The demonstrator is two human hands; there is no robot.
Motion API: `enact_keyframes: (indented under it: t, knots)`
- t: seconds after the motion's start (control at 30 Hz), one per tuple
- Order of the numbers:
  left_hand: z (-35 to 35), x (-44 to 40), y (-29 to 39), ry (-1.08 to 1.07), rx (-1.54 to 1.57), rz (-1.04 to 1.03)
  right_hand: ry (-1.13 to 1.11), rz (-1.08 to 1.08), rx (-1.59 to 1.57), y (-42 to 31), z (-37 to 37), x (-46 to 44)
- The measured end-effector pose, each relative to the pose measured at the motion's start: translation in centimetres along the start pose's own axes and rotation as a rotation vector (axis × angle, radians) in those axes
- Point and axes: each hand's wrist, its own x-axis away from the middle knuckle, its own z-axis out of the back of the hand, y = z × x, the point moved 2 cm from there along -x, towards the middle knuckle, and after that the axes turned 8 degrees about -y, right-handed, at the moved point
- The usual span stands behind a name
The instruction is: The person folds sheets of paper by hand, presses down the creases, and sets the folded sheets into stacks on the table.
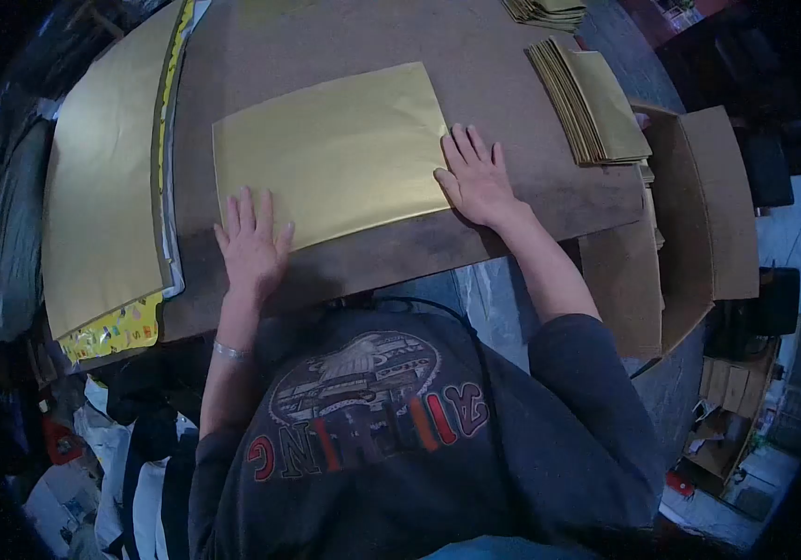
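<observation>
A gold sheet of paper [335, 149] lies flat on the brown table in front of me, its near edge close to the table's front. At the sheet's lower left corner rests my left hand [256, 243], palm down with fingers spread. My right hand [480, 177] is also palm down and open, its thumb and fingers at the sheet's right edge. Neither hand grips anything. Off to the left, a large stack of gold sheets [106, 177] lies on a yellow printed wrapper [120, 331].
Folded gold paper pieces [596, 107] are piled at the table's right side, with another pile [550, 13] at the far edge. An open cardboard box [619, 289] stands against the table's right end. The brown tabletop [363, 271] ends just before my body.
</observation>
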Motion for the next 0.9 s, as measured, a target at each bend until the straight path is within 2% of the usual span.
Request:
enact_keyframes:
  t: [0.1, 0.17, 0.2, 0.23, 0.3, 0.33, 0.47, 0.53, 0.7, 0.77, 0.83, 0.9]
  knots:
    - [0.8, 0.6, 1.0, 0.036, -0.023, 0.028, -0.035, -0.025, 0.033, -0.2, 0.0, 0.0]
    - [1.5, 1.3, 2.3, -0.024, 0.099, -0.243, -0.008, -0.018, 0.044, 0.0, -0.2, -0.1]
    - [1.7, 1.9, 3.0, 0.046, 0.127, -0.391, 0.001, -0.016, 0.036, -0.1, -0.1, 0.0]
    - [2.1, 1.8, 2.9, 0.052, 0.124, -0.377, 0.005, -0.002, 0.039, -0.2, 0.0, 0.1]
    - [3.1, 1.4, 2.5, -0.055, 0.233, -0.527, -0.008, -0.009, 0.05, -0.3, 0.2, 0.2]
    - [4.1, 1.5, 2.0, -0.03, 0.226, -0.572, 0.0, 0.014, 0.0, 0.1, -0.2, -0.1]
    - [5.6, 1.9, -0.9, -0.081, 0.153, -0.465, 0.024, -0.019, 0.061, -0.8, 0.3, 0.3]
    - [4.9, 1.5, -3.2, -0.071, 0.108, -0.339, 0.038, -0.018, 0.103, -2.4, 1.2, 1.1]
    - [6.8, 2.1, -1.2, -0.124, -0.072, -0.21, 0.151, 0.405, -0.1, -12.2, 0.3, 2.6]
    - [7.9, 2.3, 0.7, -0.396, -0.175, -0.159, 0.224, 0.47, -0.121, -14.9, 0.0, 2.4]
    - [9.5, 3.3, 1.4, -0.374, -0.158, -0.183, 0.159, 0.449, -0.061, -15.3, 0.1, 1.9]
    - [11.0, 4.1, 0.4, 0.044, 0.107, -0.511, 0.24, 0.512, -0.241, -14.1, -0.2, 1.9]
